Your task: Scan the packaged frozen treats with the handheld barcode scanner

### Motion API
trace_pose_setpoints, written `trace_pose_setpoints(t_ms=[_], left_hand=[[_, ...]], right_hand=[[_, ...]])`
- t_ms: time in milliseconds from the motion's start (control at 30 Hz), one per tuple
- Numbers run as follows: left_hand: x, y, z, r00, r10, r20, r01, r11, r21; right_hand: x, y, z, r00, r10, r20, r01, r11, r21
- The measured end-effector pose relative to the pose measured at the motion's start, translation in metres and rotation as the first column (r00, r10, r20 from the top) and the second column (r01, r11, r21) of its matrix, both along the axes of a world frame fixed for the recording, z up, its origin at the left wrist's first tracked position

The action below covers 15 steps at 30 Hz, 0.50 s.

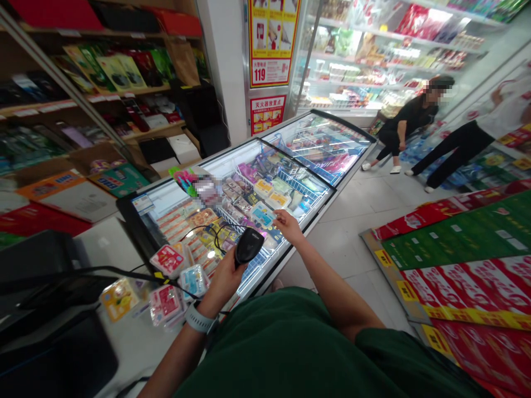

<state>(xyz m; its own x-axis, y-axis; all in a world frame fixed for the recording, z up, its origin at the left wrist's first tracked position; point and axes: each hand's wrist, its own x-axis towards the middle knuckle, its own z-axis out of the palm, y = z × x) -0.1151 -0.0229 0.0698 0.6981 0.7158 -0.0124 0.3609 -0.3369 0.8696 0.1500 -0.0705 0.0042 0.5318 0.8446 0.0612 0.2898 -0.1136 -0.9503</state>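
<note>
My left hand (226, 278) is wrapped around the handle of a black barcode scanner (249, 246), whose cable loops away over the glass. My right hand (287, 225) is closed at the right edge of a clear plastic box with a blue label (263, 214), its fingertips on the rim. Just beyond lie two yellow-labelled boxes (270, 193) on the chest freezer's glass lid (166, 193). Left of the scanner are more packs: a red one (169, 260), a blue one (193, 281), a pink one (166, 304) and a yellow one (120, 298).
A white counter (136, 354) with dark equipment (45, 331) stands at left. Stocked shelves (103, 99) rise behind it. Stacked red and green cartons (456, 243) flank the tiled floor (344, 249) at right. A seated person (409, 119) and a standing person (468, 138) are farther off.
</note>
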Motion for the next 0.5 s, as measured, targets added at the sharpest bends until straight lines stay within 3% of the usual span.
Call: trace_pose_setpoints(t_ms=[500], left_hand=[[0.0018,0.0003,-0.0049,0.999,-0.040,-0.024,0.041,0.999,0.027]], right_hand=[[0.0000,0.0000,-0.0009,1.000,0.012,-0.017,-0.012,1.000,-0.004]])
